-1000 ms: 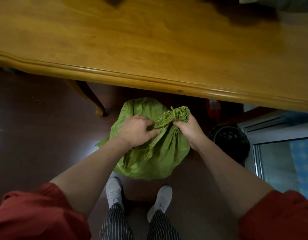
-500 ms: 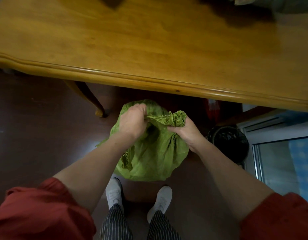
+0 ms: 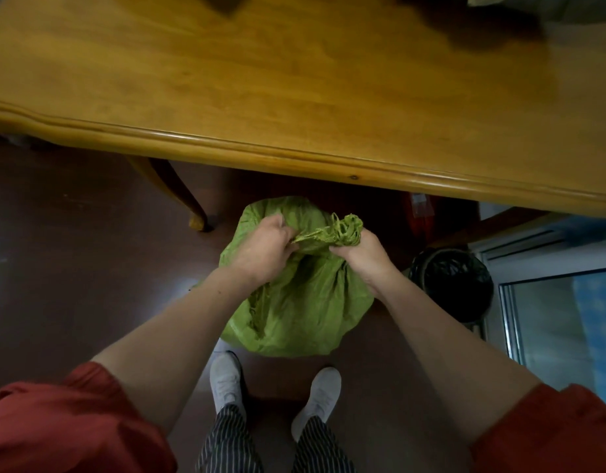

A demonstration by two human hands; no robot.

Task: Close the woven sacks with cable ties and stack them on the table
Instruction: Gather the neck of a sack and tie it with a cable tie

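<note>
— Both hands busy?
— Left hand (image 3: 260, 247) pinches the green woven sack (image 3: 305, 308) at its gathered neck; right hand (image 3: 363, 257) is fisted round that neck.
— And the sack?
— On the floor (image 3: 73, 268), just short of the table (image 3: 294, 158) front edge, between a table leg (image 3: 179, 192) and a black bin (image 3: 451, 281).

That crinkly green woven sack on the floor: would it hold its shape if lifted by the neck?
Probably floppy: the green woven sack creases and bunches where the right hand grips its neck. Its bulging body would likely sag, not roll. Weight is unclear.
</note>
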